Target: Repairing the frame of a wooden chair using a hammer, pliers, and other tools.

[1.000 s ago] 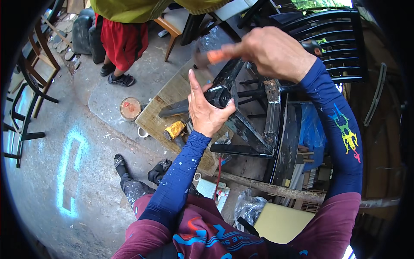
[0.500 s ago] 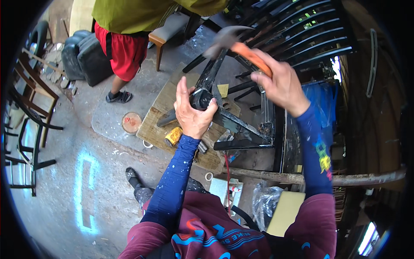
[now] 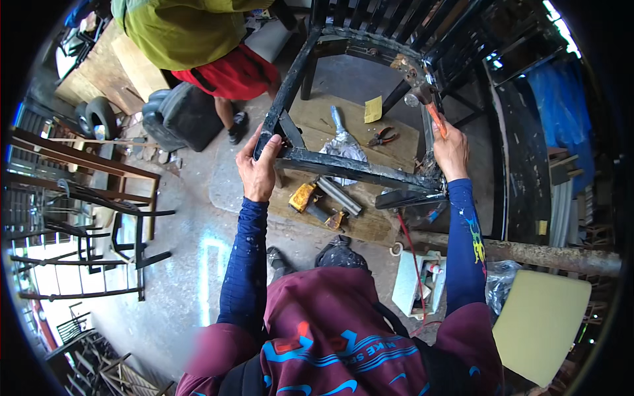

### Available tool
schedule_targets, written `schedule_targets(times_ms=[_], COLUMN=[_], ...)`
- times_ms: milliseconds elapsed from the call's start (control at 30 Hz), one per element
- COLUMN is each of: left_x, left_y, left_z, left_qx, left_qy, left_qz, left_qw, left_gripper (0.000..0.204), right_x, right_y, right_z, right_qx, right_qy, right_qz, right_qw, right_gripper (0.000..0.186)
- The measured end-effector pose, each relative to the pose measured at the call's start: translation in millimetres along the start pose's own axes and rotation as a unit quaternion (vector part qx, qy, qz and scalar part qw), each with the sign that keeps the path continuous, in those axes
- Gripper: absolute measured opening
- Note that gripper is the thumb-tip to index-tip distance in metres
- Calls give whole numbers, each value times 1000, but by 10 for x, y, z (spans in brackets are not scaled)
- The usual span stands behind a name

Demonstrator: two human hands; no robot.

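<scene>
A black wooden chair frame [image 3: 356,166], its paint worn and chipped, lies tipped over before me with its slatted back at the far side. My left hand [image 3: 257,166] is closed round the frame's near left corner, thumb on top. My right hand [image 3: 452,152] grips the orange handle of a hammer [image 3: 434,113] beside the right rail; the hammer's metal head is near the rail's far end. Below and inside the frame, a board [image 3: 310,115] bears orange-handled pliers [image 3: 383,136], a blue-handled brush or scraper [image 3: 337,120] by a crumpled pale cloth [image 3: 343,148], and a yellow-and-black tool [image 3: 302,197].
A person in red shorts [image 3: 231,74] stands at the far left, beside black cushions [image 3: 191,115]. Chair frames [image 3: 125,231] crowd the left side. A rusty pipe [image 3: 528,247], an open box [image 3: 417,284] with a red cord, and a cream seat panel [image 3: 545,323] are at near right.
The hammer has come down from above the left corner to the right rail. The chair frame has turned, its back now at the far side. My left hand stays on a corner.
</scene>
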State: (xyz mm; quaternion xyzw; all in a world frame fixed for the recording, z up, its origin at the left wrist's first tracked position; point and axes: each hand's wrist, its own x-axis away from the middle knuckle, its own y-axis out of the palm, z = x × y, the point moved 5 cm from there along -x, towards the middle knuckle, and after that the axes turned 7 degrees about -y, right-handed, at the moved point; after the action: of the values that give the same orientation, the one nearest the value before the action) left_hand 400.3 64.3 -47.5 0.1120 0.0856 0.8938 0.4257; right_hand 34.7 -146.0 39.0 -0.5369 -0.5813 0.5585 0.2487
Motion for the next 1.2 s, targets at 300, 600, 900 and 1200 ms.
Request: schedule_targets(times_ms=[300,600,900,1200], left_x=[-8,0,1,-49], left_y=[39,46,52,4], left_z=[-76,32,-5,-91], left_qx=[-10,-139,-144,-143], left_qy=[72,141,125,160], left_qz=[95,12,23,38], left_qw=[993,980,981,976], left_gripper=[49,101,79,75], right_x=[34,79,18,148], right_y=[-35,11,-367,-540], right_z=[64,24,-511,-2030], right_qx=[7,17,206,-301], right_qy=[-87,-80,-108,9], right_qz=[-35,-8,65,-249], right_qw=[996,997,970,920], right_gripper=[49,52,45,19])
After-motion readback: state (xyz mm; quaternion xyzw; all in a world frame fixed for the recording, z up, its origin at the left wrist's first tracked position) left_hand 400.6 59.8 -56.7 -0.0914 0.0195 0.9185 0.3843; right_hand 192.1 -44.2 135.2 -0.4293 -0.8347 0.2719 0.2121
